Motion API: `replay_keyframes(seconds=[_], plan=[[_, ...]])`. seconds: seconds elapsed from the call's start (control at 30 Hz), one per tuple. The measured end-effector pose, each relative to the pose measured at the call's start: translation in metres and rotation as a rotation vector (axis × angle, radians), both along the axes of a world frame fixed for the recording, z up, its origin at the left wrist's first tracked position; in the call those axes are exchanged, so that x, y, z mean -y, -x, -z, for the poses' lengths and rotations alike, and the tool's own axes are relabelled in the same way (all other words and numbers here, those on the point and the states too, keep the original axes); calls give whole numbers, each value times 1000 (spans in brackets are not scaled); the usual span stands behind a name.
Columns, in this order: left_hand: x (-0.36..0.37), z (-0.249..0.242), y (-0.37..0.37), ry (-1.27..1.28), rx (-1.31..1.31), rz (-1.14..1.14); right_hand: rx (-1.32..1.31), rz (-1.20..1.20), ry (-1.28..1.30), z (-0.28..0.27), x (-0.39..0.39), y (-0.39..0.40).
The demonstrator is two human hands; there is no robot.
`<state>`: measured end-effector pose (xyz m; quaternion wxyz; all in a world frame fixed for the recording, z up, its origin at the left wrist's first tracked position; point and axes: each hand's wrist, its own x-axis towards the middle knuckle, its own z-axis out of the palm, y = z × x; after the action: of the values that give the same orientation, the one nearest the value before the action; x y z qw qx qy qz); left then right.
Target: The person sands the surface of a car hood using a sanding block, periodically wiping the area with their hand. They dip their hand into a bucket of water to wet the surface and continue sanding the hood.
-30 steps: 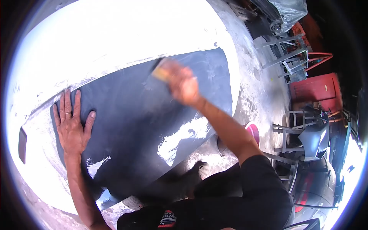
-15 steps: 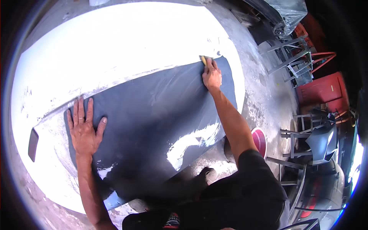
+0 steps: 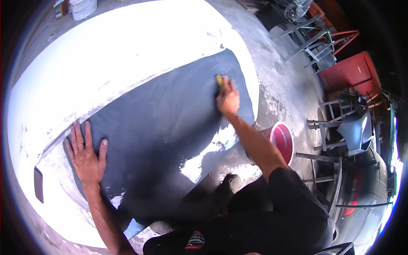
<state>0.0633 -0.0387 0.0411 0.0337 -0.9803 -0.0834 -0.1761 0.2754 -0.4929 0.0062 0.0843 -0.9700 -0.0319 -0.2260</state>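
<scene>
A large white panel [image 3: 106, 55] fills the left and middle, with a dark grey area [image 3: 170, 97] across its lower part. On the left side of that grey area my left hand [image 3: 87, 159] lies flat, fingers spread, holding nothing. Toward the right end of the grey, my right hand [image 3: 228, 98] presses a small yellow pad [image 3: 219, 80] on the surface, fingers wrapped over it. The underside of the pad is hidden. Near the panel's left edge is a dark oblong opening [image 3: 38, 184].
A pink-lined bucket [image 3: 282, 140] stands on the floor beside my right forearm. Metal stands [image 3: 308, 42], a red panel [image 3: 350, 75] and a car [image 3: 367, 199] are at the right. A white bucket [image 3: 83, 8] is at the top left. My shoe [image 3: 235, 183] shows below the panel.
My right hand and the yellow pad have moved down the grey area, away from its upper border. The view has shifted, showing more of the buckets. My left hand still rests flat.
</scene>
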Motion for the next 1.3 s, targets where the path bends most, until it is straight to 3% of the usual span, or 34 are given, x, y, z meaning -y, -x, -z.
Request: replay_keyframes(seconds=[0.07,0.13,0.23,0.3,0.33,0.37,0.43,0.47,0.5,0.67,0.7,0.73,0.77,0.8,0.87,0.93,0.97,1.03,1.07,1.1,1.13,1.23,1.3], plan=[[1,1,1,9,5,-4,199,-246,148,34,-36,82],[-1,5,-1,-1,4,21,65,-791,-10,13,-56,173],[-4,6,0,-33,-6,-2,38,-636,210,31,-5,121],[-5,6,0,-31,0,-1,159,-125,115,33,39,61],[-4,6,0,-29,19,0,48,174,-100,15,47,40],[-2,5,-1,-19,25,-3,-19,346,-82,7,47,37],[-2,5,0,-42,13,-4,-106,181,-171,0,28,72],[-2,6,0,-32,12,-11,57,77,11,36,19,104],[-3,6,-1,-38,20,-11,55,74,15,36,21,107],[-4,6,0,-46,1,-10,94,-527,95,33,20,131],[-5,5,0,-48,-2,-15,264,-250,162,60,51,87],[-5,4,-2,-48,5,-4,-34,108,-113,18,44,54],[-3,5,0,-41,12,3,-195,350,-135,-10,31,31],[-2,6,0,-34,18,-4,-173,396,-119,-2,24,24],[-5,10,-1,-44,12,-13,82,-77,-44,30,-5,66],[-3,10,-2,-23,12,-23,49,-689,-30,22,-54,150],[-2,5,-1,-12,10,-5,41,-691,-43,24,-55,149],[-1,-1,-3,-11,16,-6,20,-981,104,18,-50,112],[1,-1,0,5,8,0,22,-914,220,9,-41,68],[2,-2,0,26,7,1,122,-633,266,8,-40,21],[3,-3,3,13,9,-11,-249,-173,56,-5,-45,-25],[4,-1,0,5,-29,-35,-255,-16,-61,-44,-87,-41],[3,0,3,19,-46,-39,186,-488,145,-15,-113,19]])
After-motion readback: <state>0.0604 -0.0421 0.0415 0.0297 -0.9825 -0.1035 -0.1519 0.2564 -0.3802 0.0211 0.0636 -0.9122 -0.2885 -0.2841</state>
